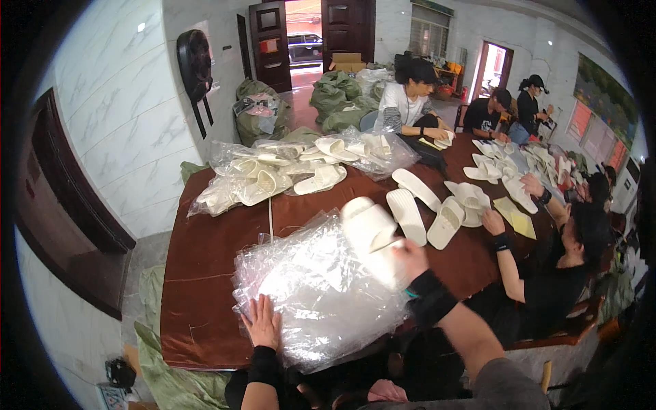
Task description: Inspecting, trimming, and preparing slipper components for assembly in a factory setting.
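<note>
A stack of clear plastic bags point(307, 301) lies on the brown-covered table point(212, 266) in front of me. My left hand point(263, 321) rests flat on the stack's near left edge, fingers spread. My right hand point(411, 260), somewhat blurred, grips the near end of a white slipper point(384, 263) over the right side of the bags. Another white slipper point(367, 222), with its broad strap showing, lies just beyond and overlaps it. Whether my right hand holds both is unclear. Loose white slippers point(408, 215) lie to the right of these.
Bagged white slippers point(263, 184) are heaped along the table's far left edge. Co-workers sit along the far and right sides, handling slippers; yellow paper sheets point(516, 217) lie near one. Green sacks point(338, 92) stand behind the table, and a dark door point(65, 198) is at left.
</note>
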